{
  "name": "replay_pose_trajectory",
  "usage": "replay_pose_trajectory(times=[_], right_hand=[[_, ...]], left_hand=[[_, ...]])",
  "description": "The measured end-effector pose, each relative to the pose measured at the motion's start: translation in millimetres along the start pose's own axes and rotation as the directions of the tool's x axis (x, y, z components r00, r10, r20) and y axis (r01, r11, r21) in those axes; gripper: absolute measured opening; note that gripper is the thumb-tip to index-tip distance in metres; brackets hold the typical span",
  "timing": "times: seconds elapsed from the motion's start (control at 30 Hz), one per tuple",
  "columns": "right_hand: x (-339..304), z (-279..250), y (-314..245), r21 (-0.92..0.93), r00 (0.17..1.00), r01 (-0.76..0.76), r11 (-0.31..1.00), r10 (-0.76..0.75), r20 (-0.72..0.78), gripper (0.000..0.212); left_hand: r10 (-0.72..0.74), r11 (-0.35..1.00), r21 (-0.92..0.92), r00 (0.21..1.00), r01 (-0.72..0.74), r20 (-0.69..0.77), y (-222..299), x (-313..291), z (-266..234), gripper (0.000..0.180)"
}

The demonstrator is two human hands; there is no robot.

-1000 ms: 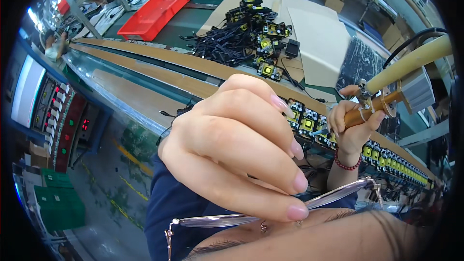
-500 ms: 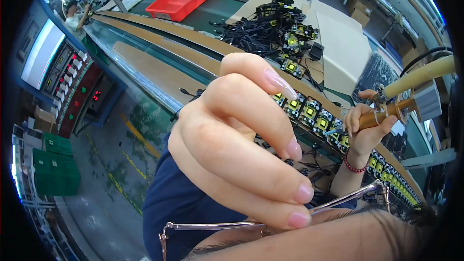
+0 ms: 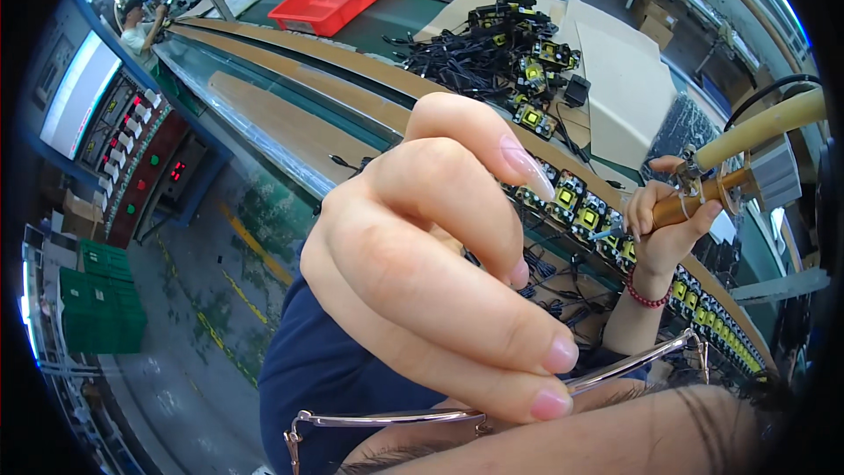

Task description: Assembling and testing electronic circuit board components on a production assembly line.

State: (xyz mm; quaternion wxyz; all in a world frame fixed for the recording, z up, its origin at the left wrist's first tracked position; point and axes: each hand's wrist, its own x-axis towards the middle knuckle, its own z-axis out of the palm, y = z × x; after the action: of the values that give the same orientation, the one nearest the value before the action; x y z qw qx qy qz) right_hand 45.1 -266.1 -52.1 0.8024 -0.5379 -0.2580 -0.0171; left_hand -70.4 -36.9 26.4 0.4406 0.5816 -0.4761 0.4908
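My left hand [image 3: 422, 255] looms large in the middle, its fingers curled. Two of its fingertips pinch together over the middle of the thin metal frame of the eyeglasses [image 3: 378, 420]; the exact contact is hidden behind them. To the right, my right hand [image 3: 664, 242], with a red bead bracelet [image 3: 648, 301] at its wrist, wraps round a copper-coloured dispensing gun [image 3: 694, 202] with a thin pale-blue tip. That tip points at a long row of small circuit boards [image 3: 589, 218] with yellow-wrapped transformers. Black cables [image 3: 571, 286] lie beside the row, partly behind my left hand.
A heap of boards and black cables [image 3: 475, 57] lies on cardboard beyond the row. Farther back sits a red tray [image 3: 338, 0]. A thick yellow hose [image 3: 765, 136] crosses at right. Green crates [image 3: 101, 308] and a test panel [image 3: 136, 167] stand left; another person [image 3: 141, 35] is far off.
My left hand has shifted slightly to the right, its fingertips still at the eyeglasses. My right hand and the dispensing gun are almost where they were.
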Motion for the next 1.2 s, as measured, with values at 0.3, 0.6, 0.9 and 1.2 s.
replay_pose_trajectory(times=[0.3, 0.6, 0.9, 1.2], right_hand=[[-2.2, 5.2, -3.3, -0.036, 0.999, 0.011, 0.999, -0.009, 0.034, 0.089], [-1.5, 1.2, -0.7, -0.036, 0.998, -0.002, 0.999, 0.004, 0.056, 0.089], [-3.8, 3.2, -0.8, -0.009, 1.000, -0.020, 1.000, 0.021, 0.022, 0.089], [-6.6, 2.4, -0.8, -0.031, 0.999, -0.026, 0.999, 0.025, -0.025, 0.090]], left_hand=[[-0.074, 0.996, -0.044, 0.997, 0.075, 0.035, 3.7, 3.4, 1.6, 0.027], [-0.108, 0.989, -0.089, 0.989, 0.117, 0.099, -1.0, 1.4, 6.9, 0.028], [-0.153, 0.966, -0.189, 0.979, 0.176, 0.132, -10.0, 4.8, 16.7, 0.020], [-0.240, 0.894, -0.368, 0.967, 0.256, 0.091, -21.9, -3.5, 25.8, 0.015]])
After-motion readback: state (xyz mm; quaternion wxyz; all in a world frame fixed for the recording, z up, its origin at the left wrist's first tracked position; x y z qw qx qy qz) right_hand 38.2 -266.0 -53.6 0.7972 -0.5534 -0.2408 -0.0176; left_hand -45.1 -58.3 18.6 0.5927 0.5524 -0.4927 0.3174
